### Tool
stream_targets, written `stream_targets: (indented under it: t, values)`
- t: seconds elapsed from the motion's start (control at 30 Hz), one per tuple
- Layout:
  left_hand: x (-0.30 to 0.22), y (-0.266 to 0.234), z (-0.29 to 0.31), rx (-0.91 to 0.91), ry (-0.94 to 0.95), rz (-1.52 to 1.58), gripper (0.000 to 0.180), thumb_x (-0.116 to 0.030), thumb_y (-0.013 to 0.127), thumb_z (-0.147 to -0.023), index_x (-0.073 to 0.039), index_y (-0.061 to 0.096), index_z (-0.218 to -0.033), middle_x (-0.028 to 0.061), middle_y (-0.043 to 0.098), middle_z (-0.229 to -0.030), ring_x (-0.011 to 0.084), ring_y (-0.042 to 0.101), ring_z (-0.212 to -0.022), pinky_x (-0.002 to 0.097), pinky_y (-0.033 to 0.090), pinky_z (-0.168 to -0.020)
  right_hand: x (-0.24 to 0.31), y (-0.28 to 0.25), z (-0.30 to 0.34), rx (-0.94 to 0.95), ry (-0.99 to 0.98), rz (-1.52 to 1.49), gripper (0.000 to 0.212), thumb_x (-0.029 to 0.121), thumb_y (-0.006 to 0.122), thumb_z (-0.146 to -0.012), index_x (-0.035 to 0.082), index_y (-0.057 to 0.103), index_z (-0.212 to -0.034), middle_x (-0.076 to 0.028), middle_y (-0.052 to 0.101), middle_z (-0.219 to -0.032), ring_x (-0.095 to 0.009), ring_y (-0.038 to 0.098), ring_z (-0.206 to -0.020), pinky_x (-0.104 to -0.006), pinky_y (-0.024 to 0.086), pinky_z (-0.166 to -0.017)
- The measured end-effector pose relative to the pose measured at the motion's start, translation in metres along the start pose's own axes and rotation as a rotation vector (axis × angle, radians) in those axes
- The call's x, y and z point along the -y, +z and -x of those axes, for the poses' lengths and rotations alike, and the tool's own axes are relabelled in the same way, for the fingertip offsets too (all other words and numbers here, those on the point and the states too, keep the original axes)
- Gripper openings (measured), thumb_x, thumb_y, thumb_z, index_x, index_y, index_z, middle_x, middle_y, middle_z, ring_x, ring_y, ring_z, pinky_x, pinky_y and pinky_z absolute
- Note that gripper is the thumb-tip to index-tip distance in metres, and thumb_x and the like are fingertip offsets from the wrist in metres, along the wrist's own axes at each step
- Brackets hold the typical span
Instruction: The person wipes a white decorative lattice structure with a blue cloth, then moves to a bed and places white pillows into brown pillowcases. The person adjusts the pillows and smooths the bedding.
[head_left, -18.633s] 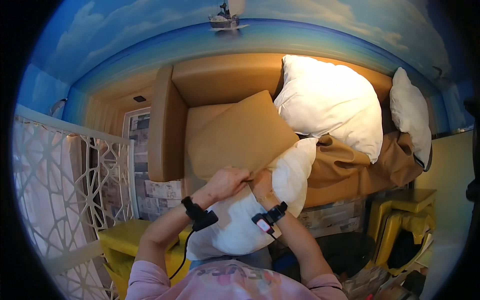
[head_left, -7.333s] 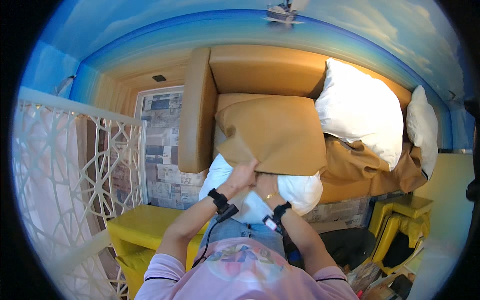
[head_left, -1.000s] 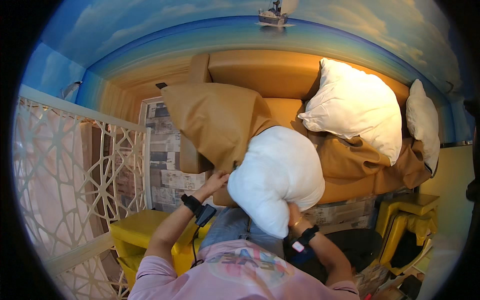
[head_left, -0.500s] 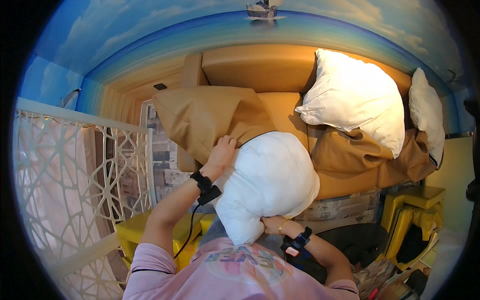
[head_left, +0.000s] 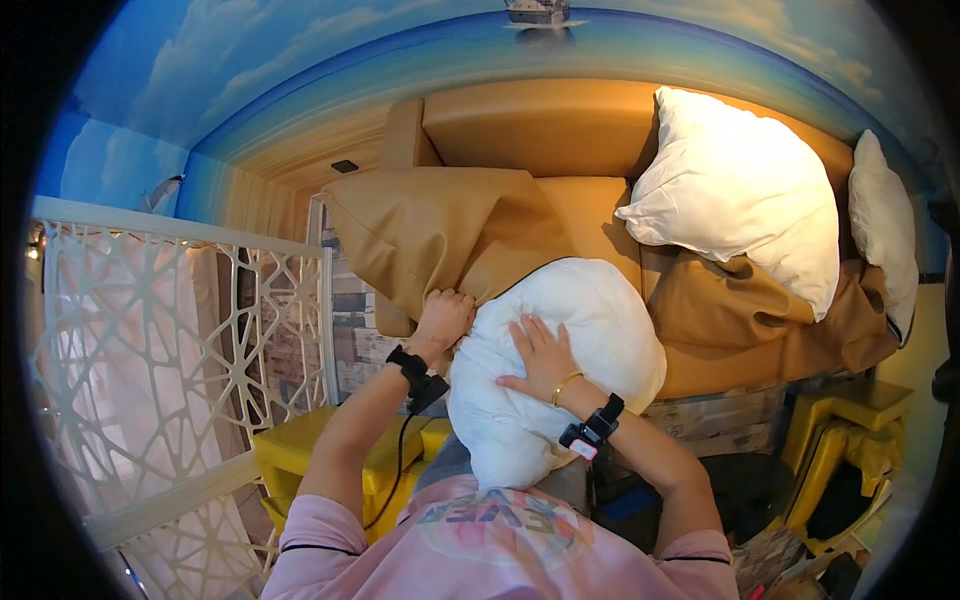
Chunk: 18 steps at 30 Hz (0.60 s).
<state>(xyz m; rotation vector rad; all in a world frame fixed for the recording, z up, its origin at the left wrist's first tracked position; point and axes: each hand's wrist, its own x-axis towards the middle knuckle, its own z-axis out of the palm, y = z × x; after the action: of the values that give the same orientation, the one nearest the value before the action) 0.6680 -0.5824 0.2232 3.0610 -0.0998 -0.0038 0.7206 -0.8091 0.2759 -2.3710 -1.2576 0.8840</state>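
A plump white cushion insert (head_left: 600, 320) rests in front of me, and its far left side passes under the dark-trimmed edge of a tan leather-look cushion cover (head_left: 430, 220). How much of the insert lies inside the cover is hidden. My left hand (head_left: 445, 318) is closed on the cover's near edge, fingers curled over it beside the insert. Flat on top of the insert lies my right hand (head_left: 541, 358), its fingers spread and holding nothing.
Behind the cover stands a tan sofa (head_left: 540, 125). Two more white inserts lean on its right part, a large one (head_left: 740, 190) and a narrower one (head_left: 883, 205), with crumpled tan covers (head_left: 720, 290) below. A white lattice partition (head_left: 180, 330) and yellow seats (head_left: 330, 450) are nearby.
My right hand has moved up from the insert's near lower corner onto its top, fingers now spread. My left hand still grips the cover's edge. The whole view has shifted slightly.
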Motion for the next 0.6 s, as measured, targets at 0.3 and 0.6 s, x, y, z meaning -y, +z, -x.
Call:
stream_targets:
  t: [0.3, 0.6]
  values:
    - [-0.078, -0.051, 0.066, 0.393, 0.312, 0.473, 0.018, -0.022, 0.059, -0.075, -0.009, 0.05, -0.067, 0.0102, 0.057, -0.063, 0.0301, 0.057, -0.058, 0.0398, 0.046, -0.059, -0.019, 0.106, -0.036, 0.155, -0.123, 0.08, 0.063, 0.047, 0.036, -0.086, 0.012, 0.033, -0.138, -0.015, 0.025, -0.146, -0.034, 0.016, -0.135, -0.0548, 0.009, -0.106]
    - [-0.079, -0.048, 0.043, 0.743, 0.056, 0.362, 0.035, -0.033, 0.048, -0.086, -0.003, 0.064, -0.079, 0.019, 0.064, -0.079, 0.0365, 0.062, -0.072, 0.0431, 0.05, -0.069, -0.029, 0.059, -0.017, 0.041, -0.285, -0.136, 0.04, 0.035, 0.053, -0.082, 0.005, 0.06, -0.107, -0.018, 0.057, -0.113, -0.032, 0.051, -0.107, -0.0386, 0.036, -0.093]
